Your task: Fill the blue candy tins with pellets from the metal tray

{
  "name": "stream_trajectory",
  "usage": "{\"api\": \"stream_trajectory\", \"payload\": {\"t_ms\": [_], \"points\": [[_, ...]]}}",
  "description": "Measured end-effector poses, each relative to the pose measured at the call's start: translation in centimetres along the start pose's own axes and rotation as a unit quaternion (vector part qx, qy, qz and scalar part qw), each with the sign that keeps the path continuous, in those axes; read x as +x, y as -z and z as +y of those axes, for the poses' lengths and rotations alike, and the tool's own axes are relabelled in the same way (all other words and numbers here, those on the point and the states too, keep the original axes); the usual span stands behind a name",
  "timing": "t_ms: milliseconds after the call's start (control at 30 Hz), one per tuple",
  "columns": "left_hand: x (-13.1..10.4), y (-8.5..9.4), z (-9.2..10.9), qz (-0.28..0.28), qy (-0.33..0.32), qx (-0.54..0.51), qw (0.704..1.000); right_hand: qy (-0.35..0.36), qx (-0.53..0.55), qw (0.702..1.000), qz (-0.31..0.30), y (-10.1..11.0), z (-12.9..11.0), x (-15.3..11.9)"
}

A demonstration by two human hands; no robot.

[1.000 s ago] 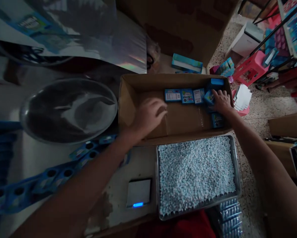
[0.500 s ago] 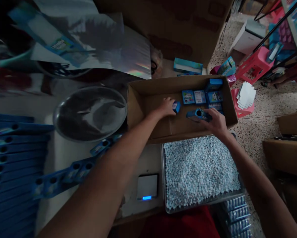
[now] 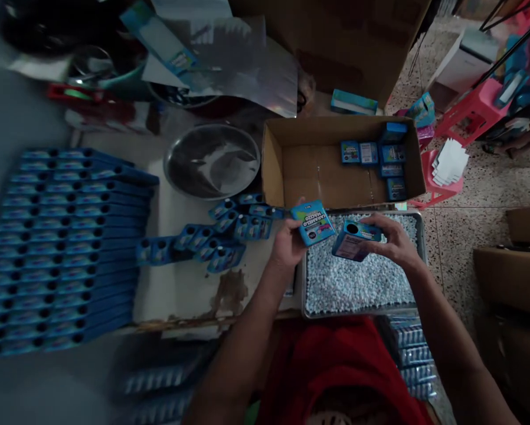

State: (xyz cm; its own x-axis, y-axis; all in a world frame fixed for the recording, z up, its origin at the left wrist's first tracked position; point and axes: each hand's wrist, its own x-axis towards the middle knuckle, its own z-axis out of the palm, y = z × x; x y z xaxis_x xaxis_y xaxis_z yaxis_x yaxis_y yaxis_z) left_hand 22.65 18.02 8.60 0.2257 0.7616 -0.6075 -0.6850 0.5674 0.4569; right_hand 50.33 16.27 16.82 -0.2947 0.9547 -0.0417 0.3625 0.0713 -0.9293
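Observation:
My left hand [image 3: 289, 242] grips a small blue candy box [image 3: 313, 223], its printed front turned up toward me. In my right hand [image 3: 393, 239] is a second blue candy box [image 3: 357, 241], tilted, with a round dark hole showing on its top side. Both boxes are held over a metal tray [image 3: 304, 295] heaped with small pale blue and white candies [image 3: 349, 283]. Just beyond the tray stands a long open cardboard box [image 3: 300, 174]; several blue boxes [image 3: 391, 153] lie at its right end.
Several blue boxes with holes [image 3: 221, 236] lie loosely on the table left of my hands. Many more are stacked in rows [image 3: 61, 248] at far left. A metal bowl [image 3: 212, 162] sits beside the carton. Pink stools [image 3: 468, 115] stand on the right.
Both hands have come back toward me, out of the cardboard box to above the candy tray, each carrying a blue box. My view has shifted, showing more of the stacked boxes at left.

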Motion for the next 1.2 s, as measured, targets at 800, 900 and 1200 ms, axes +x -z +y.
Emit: {"api": "stream_trajectory", "payload": {"t_ms": [800, 900, 1200], "points": [[-1.4, 4.1, -14.5, 0.103, 0.224, -0.03, 0.969, -0.026, -0.109, 0.989, 0.094, -13.2, 12.9, -9.9], [-1.8, 4.8, -14.7, 0.096, 0.203, 0.078, 0.971, -0.065, -0.058, 0.986, 0.14, -13.9, 12.3, -10.0], [-7.3, 6.9, -19.0, 0.037, -0.28, 0.647, 0.708, -0.332, 0.206, 0.862, 0.322, -15.2, 9.7, -8.6]]}}
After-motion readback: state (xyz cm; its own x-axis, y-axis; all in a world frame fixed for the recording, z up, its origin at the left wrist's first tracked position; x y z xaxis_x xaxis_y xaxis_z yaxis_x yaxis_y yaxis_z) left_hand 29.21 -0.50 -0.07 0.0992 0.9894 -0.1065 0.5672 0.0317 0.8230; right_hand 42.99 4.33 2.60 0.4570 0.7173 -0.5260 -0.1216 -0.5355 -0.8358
